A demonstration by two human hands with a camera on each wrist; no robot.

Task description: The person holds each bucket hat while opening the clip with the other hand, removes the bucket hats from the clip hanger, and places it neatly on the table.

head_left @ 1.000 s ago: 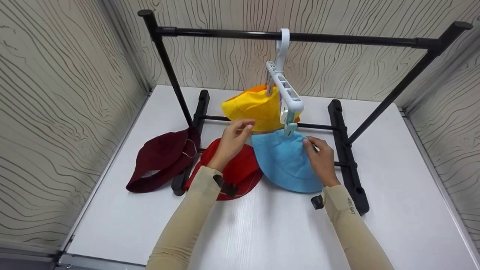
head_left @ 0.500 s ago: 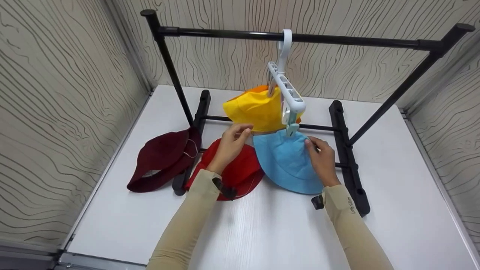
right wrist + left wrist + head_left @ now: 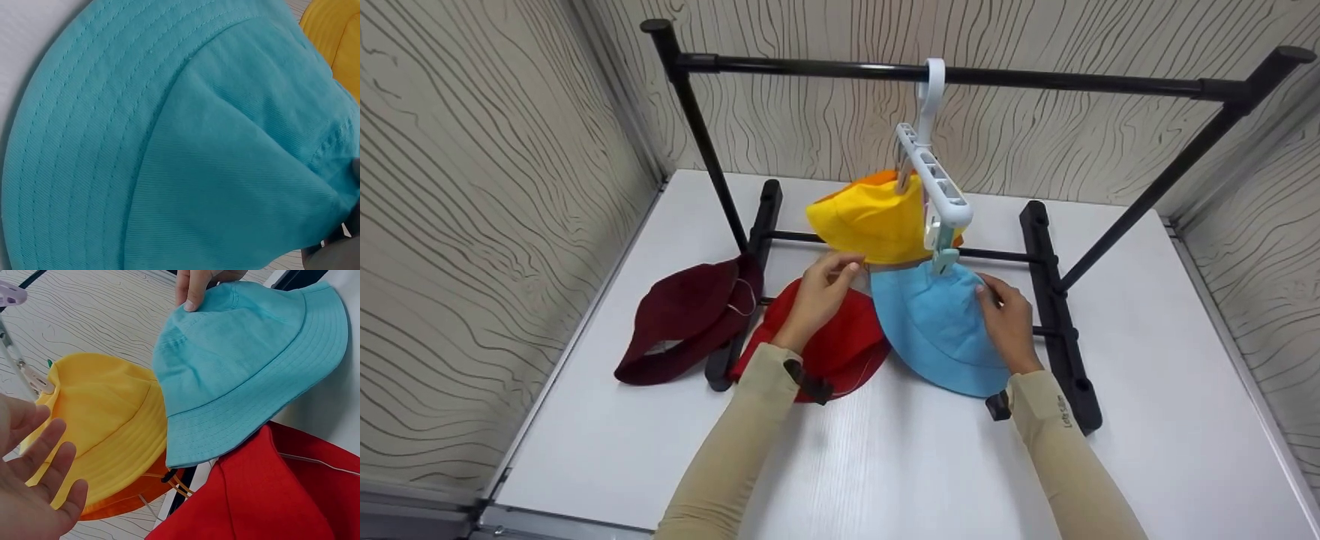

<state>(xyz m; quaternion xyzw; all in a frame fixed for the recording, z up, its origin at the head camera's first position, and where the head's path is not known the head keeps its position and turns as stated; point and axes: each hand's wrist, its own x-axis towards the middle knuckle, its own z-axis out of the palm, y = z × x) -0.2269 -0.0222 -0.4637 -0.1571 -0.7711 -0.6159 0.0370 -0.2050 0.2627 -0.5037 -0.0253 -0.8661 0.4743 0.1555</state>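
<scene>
A light blue bucket hat (image 3: pixel 941 322) has its crown pinched by my right hand (image 3: pixel 1009 322); the thumb and fingertips also show at the crown in the left wrist view. My left hand (image 3: pixel 819 300) holds nothing, its fingers loosely bent and spread in front of the yellow hat (image 3: pixel 107 410). That hat hangs from a pale clip (image 3: pixel 39 379), with orange cloth below its brim. In the head view a mint-green clip (image 3: pixel 945 260) on the white hanger (image 3: pixel 937 184) overlaps the blue crown; whether they touch I cannot tell.
The hanger hooks over the black rack's top bar (image 3: pixel 840 70). A red hat (image 3: pixel 840 337) lies on the white table (image 3: pixel 855 472) under my left forearm. Left of it, a maroon hat (image 3: pixel 682 315) leans by the rack's left foot (image 3: pixel 718 371). Patterned walls stand around the table.
The blue hat has come slightly down and to the right with my right hand. My left hand has dropped a little. The other hats have stayed in place.
</scene>
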